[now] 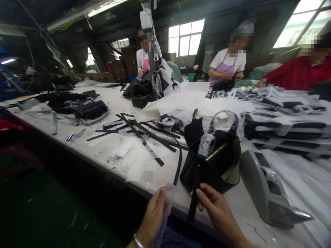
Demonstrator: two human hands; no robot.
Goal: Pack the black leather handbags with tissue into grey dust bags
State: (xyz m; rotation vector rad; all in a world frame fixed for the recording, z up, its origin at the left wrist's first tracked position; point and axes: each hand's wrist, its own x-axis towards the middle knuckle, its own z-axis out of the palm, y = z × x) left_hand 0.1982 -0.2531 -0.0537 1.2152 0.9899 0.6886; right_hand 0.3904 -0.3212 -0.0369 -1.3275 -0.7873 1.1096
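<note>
Near the table's front edge stands a black handbag (212, 162), its top gaping, with a gold-coloured strip along an inner edge and a clear-wrapped handle (224, 119) arching above. A black strap (197, 193) hangs down the bag's near side, and my right hand (212, 203) pinches it between thumb and fingers. To the left, my left hand (154, 213) is closed on a thin translucent sheet (169, 198), which droops below the fingers. The two hands are apart, both close to the edge.
Loose black straps (144, 137) and clear plastic pieces (134, 160) lie left of the bag. A grey bag (269, 193) stands at right, before stacked wrapped black bags (284, 127). A post (150, 44) rises mid-table. Several co-workers (227, 62) are across the table.
</note>
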